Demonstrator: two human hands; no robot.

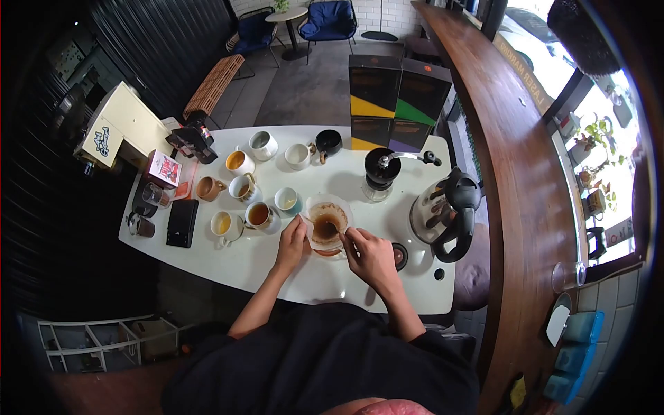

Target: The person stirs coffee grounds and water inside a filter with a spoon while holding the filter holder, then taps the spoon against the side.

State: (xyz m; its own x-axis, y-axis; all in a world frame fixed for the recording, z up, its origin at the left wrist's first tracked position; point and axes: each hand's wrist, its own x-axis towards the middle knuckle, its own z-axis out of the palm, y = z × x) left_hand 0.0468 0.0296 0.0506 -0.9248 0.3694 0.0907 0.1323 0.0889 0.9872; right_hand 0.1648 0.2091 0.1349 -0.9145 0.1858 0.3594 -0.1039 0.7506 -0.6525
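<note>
A white paper coffee filter [319,206] with wet brown grounds [325,227] low inside it sits over a glass server [329,254] near the table's front edge. My left hand [293,241] pinches the left edge of the paper. On the other side, my right hand [370,254] is closed over the near right rim. A thin, pale tool, seemingly a spoon [337,225], reaches from its fingers into the filter; most of it is hidden. Just left of the filter stand a pale blue cup [288,201] and a mug of amber liquid [259,215].
Several more cups stand left and behind, including a brown cup [209,188] and a black cup [328,142]. A hand grinder [380,174] and large black-handled kettle [443,214] stand right. Boxes [387,97] rise at the back. A black scale [182,223] lies left.
</note>
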